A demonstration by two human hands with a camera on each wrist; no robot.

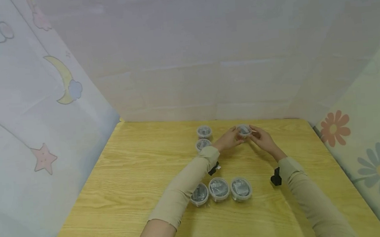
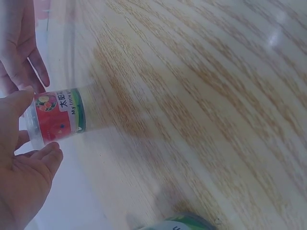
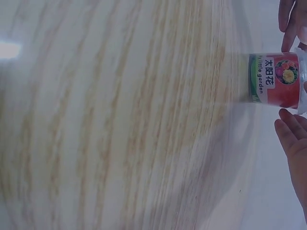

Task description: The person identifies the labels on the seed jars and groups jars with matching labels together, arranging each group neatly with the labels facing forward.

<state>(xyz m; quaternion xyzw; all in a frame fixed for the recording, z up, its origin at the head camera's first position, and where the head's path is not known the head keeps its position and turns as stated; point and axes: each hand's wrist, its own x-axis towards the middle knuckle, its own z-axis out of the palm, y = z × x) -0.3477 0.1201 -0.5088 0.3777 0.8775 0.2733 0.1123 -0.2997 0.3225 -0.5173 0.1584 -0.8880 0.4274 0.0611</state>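
A clear-rimmed plastic cup (image 1: 244, 130) stands upright near the table's back edge, between both hands. Its red-and-green label, with flower pictures and the words "My little garden," shows on the cup (image 2: 58, 113) in the left wrist view and on the cup (image 3: 276, 80) in the right wrist view. My left hand (image 1: 228, 139) holds its left side, thumb and fingers spread around the rim. From the right, my right hand (image 1: 262, 138) holds it with fingertips and thumb at the rim. Grey packets show through its top.
Left of the hands, two similar cups (image 1: 204, 131) stand one behind the other, the nearer partly behind the left hand. Closer to me is a row of three cups (image 1: 219, 189), the leftmost partly covered by the left sleeve. Walls border the wooden table (image 1: 131, 180) behind and at both sides.
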